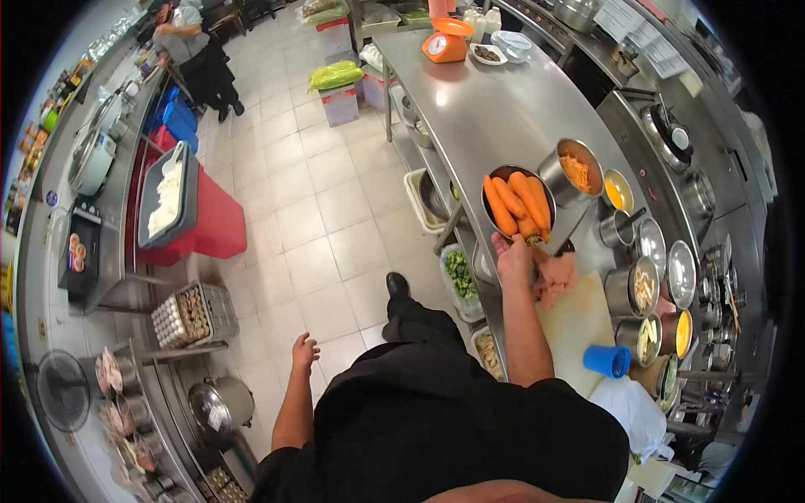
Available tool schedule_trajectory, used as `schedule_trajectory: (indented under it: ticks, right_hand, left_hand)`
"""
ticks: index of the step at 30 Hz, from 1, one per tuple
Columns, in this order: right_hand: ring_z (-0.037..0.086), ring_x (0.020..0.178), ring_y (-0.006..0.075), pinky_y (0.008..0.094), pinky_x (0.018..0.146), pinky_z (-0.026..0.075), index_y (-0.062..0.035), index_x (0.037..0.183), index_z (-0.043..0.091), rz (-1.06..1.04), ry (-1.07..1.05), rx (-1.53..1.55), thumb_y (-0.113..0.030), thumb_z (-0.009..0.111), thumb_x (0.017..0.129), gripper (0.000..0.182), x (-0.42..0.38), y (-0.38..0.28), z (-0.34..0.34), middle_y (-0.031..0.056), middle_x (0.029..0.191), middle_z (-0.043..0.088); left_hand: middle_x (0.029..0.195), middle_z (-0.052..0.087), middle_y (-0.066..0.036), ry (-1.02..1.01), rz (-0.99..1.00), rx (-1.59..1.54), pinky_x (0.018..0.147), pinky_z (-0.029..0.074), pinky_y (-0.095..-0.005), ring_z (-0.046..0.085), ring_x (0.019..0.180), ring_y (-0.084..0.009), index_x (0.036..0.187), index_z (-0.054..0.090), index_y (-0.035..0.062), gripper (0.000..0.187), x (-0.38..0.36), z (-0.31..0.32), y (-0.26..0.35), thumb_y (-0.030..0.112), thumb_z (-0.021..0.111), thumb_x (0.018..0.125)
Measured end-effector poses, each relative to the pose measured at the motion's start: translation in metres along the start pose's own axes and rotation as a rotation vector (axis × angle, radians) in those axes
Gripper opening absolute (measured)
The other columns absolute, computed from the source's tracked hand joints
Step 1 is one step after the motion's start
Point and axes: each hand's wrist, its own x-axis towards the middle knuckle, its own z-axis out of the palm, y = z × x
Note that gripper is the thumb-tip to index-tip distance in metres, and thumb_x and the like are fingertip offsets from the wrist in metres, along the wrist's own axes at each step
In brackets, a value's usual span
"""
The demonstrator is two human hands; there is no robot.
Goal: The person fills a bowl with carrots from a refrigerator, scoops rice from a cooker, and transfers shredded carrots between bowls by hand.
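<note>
Thick, smooth orange carrots [526,194] fill a round bowl [506,171] by the edge of the steel counter [503,109]. The right hand [514,257] meets its rim, grip unclear; the left hand [305,350] hangs loosely open.

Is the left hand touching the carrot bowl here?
Apart. The head view shows the left hand over the floor, well off to one side, with tiles visible between it and the carrot bowl.
</note>
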Motion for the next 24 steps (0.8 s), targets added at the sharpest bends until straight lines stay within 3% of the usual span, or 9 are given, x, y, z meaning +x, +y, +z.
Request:
schedule_trajectory:
  ticks: [3,5,6,9,11,12,17,21,24]
  right_hand:
    - [0.063,0.086,0.0290,0.0398,0.081,0.056,0.0024,0.109,0.052,0.013,-0.033,0.090,-0.014,0.047,0.094,0.022,0.028,0.021,0.050,0.0182,0.096,0.061]
    - [0.064,0.083,0.0285,0.0393,0.078,0.057,0.0002,0.110,0.050,0.100,-0.137,-0.010,-0.018,0.050,0.095,0.023,0.027,0.041,0.088,0.0187,0.093,0.062]
    - [0.065,0.081,0.0282,0.0395,0.075,0.057,-0.0015,0.113,0.048,0.166,-0.233,-0.138,-0.019,0.052,0.095,0.026,0.029,0.056,0.105,0.0188,0.092,0.063]
    - [0.067,0.074,0.0269,0.0404,0.064,0.058,-0.0107,0.128,0.040,0.305,-0.389,-0.447,-0.020,0.055,0.096,0.036,0.029,0.112,0.159,0.0182,0.092,0.066]
    - [0.066,0.073,0.0247,0.0381,0.062,0.058,-0.0122,0.138,0.034,0.342,-0.448,-0.539,-0.013,0.059,0.094,0.051,0.049,0.146,0.200,0.0179,0.097,0.066]
    - [0.066,0.073,0.0233,0.0364,0.063,0.058,-0.0065,0.140,0.033,0.355,-0.518,-0.534,-0.008,0.060,0.091,0.056,0.057,0.150,0.229,0.0174,0.099,0.065]
    - [0.061,0.072,0.0133,0.0272,0.062,0.052,0.0022,0.134,0.043,-0.048,-0.867,-0.736,-0.013,0.058,0.093,0.046,0.083,0.125,0.396,0.0093,0.090,0.063]
    - [0.058,0.068,0.0099,0.0254,0.061,0.049,0.0030,0.128,0.050,-0.299,-0.782,-0.834,-0.012,0.058,0.093,0.039,0.126,0.114,0.470,0.0036,0.082,0.062]
    - [0.058,0.069,0.0079,0.0256,0.061,0.049,0.0015,0.125,0.055,-0.308,-0.673,-0.764,-0.014,0.060,0.092,0.036,0.158,0.119,0.491,0.0019,0.079,0.063]
  left_hand:
    - [0.099,0.064,-0.015,0.035,-0.067,-0.028,0.054,0.054,-0.0341,0.064,0.067,-0.0226,0.140,0.043,0.0041,0.054,0.061,-0.002,-0.006,0.009,0.050,0.086]
    - [0.114,0.064,-0.021,-0.134,0.762,1.284,0.088,0.053,-0.0443,0.063,0.101,-0.0380,0.110,0.066,0.0050,0.029,0.129,-0.029,-0.048,0.018,0.060,0.084]
    - [0.121,0.061,-0.022,-0.110,0.693,1.106,0.101,0.044,-0.0445,0.055,0.116,-0.0404,0.096,0.069,0.0053,0.024,0.134,-0.025,-0.036,0.025,0.063,0.083]
    - [0.119,0.062,-0.023,0.016,0.602,0.915,0.093,0.049,-0.0430,0.061,0.108,-0.0344,0.111,0.066,-0.0003,0.034,0.161,-0.020,0.013,0.016,0.059,0.081]
    - [0.111,0.065,-0.022,0.127,0.113,0.223,0.084,0.052,-0.0375,0.065,0.098,-0.0281,0.118,0.061,-0.0062,0.043,0.184,-0.009,0.048,0.012,0.056,0.079]
    - [0.106,0.066,-0.021,0.128,0.103,0.183,0.081,0.052,-0.0354,0.066,0.095,-0.0258,0.119,0.059,-0.0074,0.045,0.192,-0.006,0.068,0.011,0.055,0.079]
    - [0.097,0.069,-0.019,0.024,0.030,0.136,0.081,0.052,-0.0342,0.066,0.092,-0.0251,0.118,0.060,-0.0085,0.045,0.282,0.017,0.140,0.011,0.054,0.078]
    - [0.110,0.067,-0.022,-0.067,0.361,0.560,0.092,0.047,-0.0397,0.062,0.107,-0.0337,0.117,0.062,-0.0059,0.044,0.367,0.014,0.205,0.018,0.053,0.082]
    - [0.114,0.064,-0.025,-0.024,0.301,0.572,0.094,0.045,-0.0421,0.059,0.109,-0.0388,0.113,0.063,-0.0058,0.041,0.437,0.004,0.254,0.023,0.051,0.086]
